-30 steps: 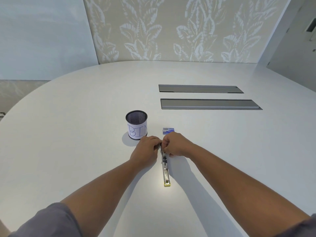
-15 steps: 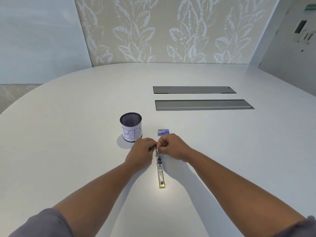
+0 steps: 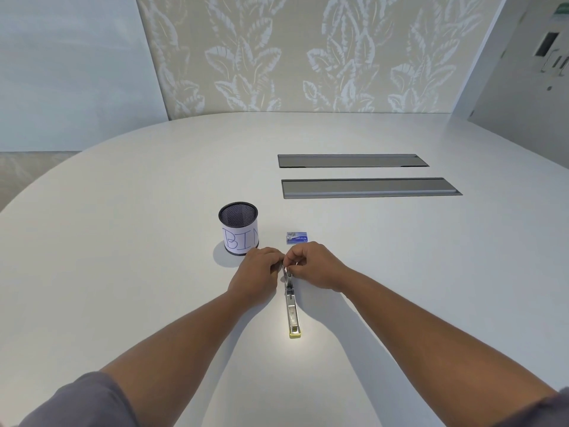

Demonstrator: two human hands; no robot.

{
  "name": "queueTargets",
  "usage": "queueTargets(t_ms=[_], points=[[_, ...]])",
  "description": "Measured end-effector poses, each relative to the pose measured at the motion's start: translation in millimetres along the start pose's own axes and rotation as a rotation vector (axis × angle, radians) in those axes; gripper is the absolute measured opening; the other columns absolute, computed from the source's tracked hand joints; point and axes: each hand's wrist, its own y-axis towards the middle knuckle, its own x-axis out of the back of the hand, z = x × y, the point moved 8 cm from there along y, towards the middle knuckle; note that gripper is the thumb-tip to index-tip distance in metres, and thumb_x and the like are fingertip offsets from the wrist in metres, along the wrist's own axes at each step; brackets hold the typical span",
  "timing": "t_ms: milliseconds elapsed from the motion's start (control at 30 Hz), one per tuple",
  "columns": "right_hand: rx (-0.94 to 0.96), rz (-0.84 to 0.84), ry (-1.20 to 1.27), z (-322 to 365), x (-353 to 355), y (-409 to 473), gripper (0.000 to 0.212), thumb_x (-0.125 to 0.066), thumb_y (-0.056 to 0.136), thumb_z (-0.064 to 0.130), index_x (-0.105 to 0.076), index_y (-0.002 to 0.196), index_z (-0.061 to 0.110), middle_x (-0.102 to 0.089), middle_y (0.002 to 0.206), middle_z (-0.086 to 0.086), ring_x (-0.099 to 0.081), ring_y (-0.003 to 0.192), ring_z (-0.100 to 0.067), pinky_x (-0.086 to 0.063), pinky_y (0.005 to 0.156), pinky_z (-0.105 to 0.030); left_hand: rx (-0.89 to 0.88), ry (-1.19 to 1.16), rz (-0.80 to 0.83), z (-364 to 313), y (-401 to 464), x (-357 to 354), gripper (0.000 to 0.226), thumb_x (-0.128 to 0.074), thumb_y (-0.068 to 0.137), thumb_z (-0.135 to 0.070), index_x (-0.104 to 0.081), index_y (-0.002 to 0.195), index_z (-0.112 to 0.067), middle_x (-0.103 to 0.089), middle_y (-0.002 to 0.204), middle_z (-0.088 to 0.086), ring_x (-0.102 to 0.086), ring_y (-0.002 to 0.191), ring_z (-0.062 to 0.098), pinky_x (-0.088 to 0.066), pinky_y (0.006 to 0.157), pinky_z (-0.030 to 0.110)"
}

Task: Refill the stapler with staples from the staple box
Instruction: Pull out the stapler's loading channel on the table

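The stapler (image 3: 292, 303) lies opened out flat on the white bench (image 3: 123, 241), running lengthwise toward the person, with its yellow-tipped end nearest them. Both hands meet at its far end. The left hand (image 3: 257, 272) has its fingers curled against the stapler's far end from the left side, and the right hand (image 3: 314, 268) pinches the same end from the right with bent fingers. What lies between the fingertips is too small to make out. The staple box (image 3: 297, 237), small and blue, sits on the bench just beyond the right hand, not touching it. A black mesh cup (image 3: 239, 229) wrapped in paper lettered "BIN" stands upright beyond the left hand.
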Motion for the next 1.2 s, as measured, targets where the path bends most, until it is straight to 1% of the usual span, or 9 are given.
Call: queueTargets(t_ms=[133,333,500,567,667,733,800,900,1200], points=[[0.034,0.013,-0.016,0.9,0.0,-0.9,0.023,-0.068,0.085,0.005,-0.075,0.084,0.026,-0.077,0.088,-0.001,-0.070,0.080,-0.021,-0.055,0.081,-0.032,0.008,-0.001,-0.011,3.6,0.4,-2.0,0.025,-0.051,0.080,0.001,-0.069,0.084,-0.016,-0.071,0.096,-0.012,-0.056,0.085,0.019,-0.046,0.080,0.036],[0.055,0.012,-0.004,1.3,-0.7,-0.9,0.027,-0.072,0.084,-0.002,-0.075,0.086,0.024,-0.078,0.094,-0.006,-0.072,0.090,-0.029,-0.058,0.090,-0.040,0.008,-0.003,-0.018,3.1,0.7,-1.2,0.030,-0.051,0.080,0.001,-0.070,0.086,-0.021,-0.072,0.099,-0.014,-0.057,0.087,0.017,-0.045,0.082,0.033],[0.055,-0.020,0.047,1.2,0.4,-1.8,0.026,-0.073,0.084,-0.004,-0.077,0.086,0.022,-0.078,0.090,0.001,-0.072,0.082,-0.011,-0.056,0.085,-0.025,0.006,-0.012,-0.019,2.2,0.1,-0.4,0.025,-0.050,0.078,0.002,-0.066,0.079,-0.018,-0.070,0.092,-0.014,-0.053,0.080,0.018,-0.042,0.077,0.033],[0.049,-0.033,0.086,2.1,3.5,-2.3,0.024,-0.072,0.085,-0.004,-0.077,0.087,0.020,-0.077,0.089,0.000,-0.070,0.081,-0.009,-0.056,0.085,-0.026,0.003,-0.004,-0.016,2.1,0.1,-0.3,0.022,-0.050,0.077,0.002,-0.062,0.075,-0.016,-0.065,0.086,-0.015,-0.050,0.077,0.018,-0.041,0.073,0.033],[0.050,-0.051,0.134,6.1,11.5,-2.3,0.027,-0.073,0.086,-0.001,-0.075,0.083,0.025,-0.075,0.082,0.004,-0.068,0.077,-0.008,-0.057,0.083,-0.029,-0.005,-0.003,-0.021,1.7,0.5,-0.5,0.023,-0.051,0.079,0.003,-0.062,0.076,-0.016,-0.057,0.079,-0.018,-0.050,0.075,0.020,-0.044,0.073,0.036],[0.030,-0.064,0.108,4.4,19.5,-0.6,0.027,-0.074,0.086,0.002,-0.075,0.079,0.028,-0.074,0.079,0.006,-0.066,0.074,-0.008,-0.056,0.075,-0.030,-0.002,-0.015,-0.031,2.0,0.9,-0.3,0.026,-0.052,0.082,0.002,-0.069,0.084,-0.018,-0.063,0.086,-0.017,-0.055,0.080,0.020,-0.047,0.078,0.037],[-0.021,-0.080,0.069,-4.5,27.7,-0.2,0.024,-0.074,0.086,0.003,-0.074,0.080,0.026,-0.072,0.077,0.005,-0.063,0.071,-0.008,-0.052,0.069,-0.027,0.004,-0.024,-0.041,2.5,1.1,-0.1,0.031,-0.053,0.086,0.000,-0.075,0.098,-0.019,-0.073,0.101,-0.012,-0.060,0.089,0.019,-0.049,0.084,0.036],[-0.095,-0.084,0.026,-21.4,34.1,-2.9,0.019,-0.074,0.085,0.005,-0.074,0.081,0.024,-0.070,0.078,0.004,-0.060,0.069,-0.008,-0.049,0.065,-0.024,0.032,-0.038,-0.045,4.2,0.5,-0.3,0.034,-0.054,0.090,-0.002,-0.077,0.109,-0.020,-0.074,0.112,-0.009,-0.061,0.098,0.021,-0.050,0.089,0.036],[-0.130,-0.086,-0.087,-31.3,34.0,-4.0,0.015,-0.083,0.080,0.014,-0.072,0.078,0.024,-0.067,0.077,0.014,-0.056,0.063,0.007,-0.040,0.058,-0.010,0.042,-0.037,-0.041,5.2,-0.2,-0.4,0.035,-0.054,0.091,-0.003,-0.075,0.112,-0.020,-0.073,0.114,-0.009,-0.059,0.102,0.021,-0.048,0.093,0.034]])
